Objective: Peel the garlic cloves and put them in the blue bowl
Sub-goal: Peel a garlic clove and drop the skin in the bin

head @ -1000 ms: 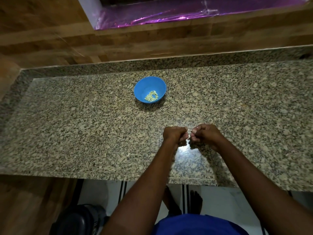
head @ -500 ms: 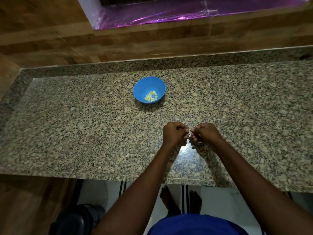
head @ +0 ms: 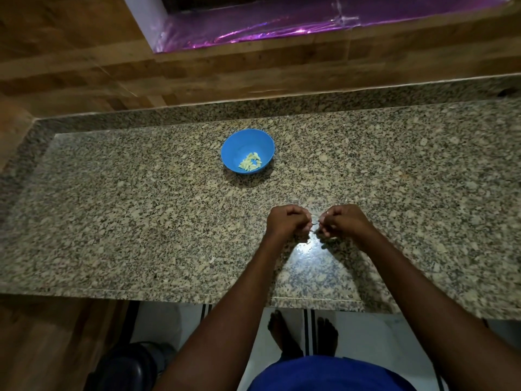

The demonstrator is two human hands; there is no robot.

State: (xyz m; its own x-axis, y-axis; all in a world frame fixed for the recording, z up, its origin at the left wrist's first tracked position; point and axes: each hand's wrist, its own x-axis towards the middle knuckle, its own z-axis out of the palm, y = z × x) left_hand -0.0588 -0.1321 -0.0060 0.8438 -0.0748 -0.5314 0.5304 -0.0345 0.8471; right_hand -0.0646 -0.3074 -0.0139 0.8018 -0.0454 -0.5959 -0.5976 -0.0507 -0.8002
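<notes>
A blue bowl stands on the granite counter, with several pale peeled garlic cloves lying in its bottom. In front of it, near the counter's front edge, my left hand and my right hand are held close together just above the stone, fingers curled. Between their fingertips they pinch a small garlic clove, which is mostly hidden by the fingers; only a thin sliver shows.
A wooden wall rises behind the counter, with a purple foil-covered opening above. A low granite backsplash runs along the back. Below the front edge are a white tiled floor, bare feet and a dark object at bottom left.
Both hands have stayed together on the clove, shifting slightly away from the front edge; the fingers keep working at it. The bowl has not moved.
</notes>
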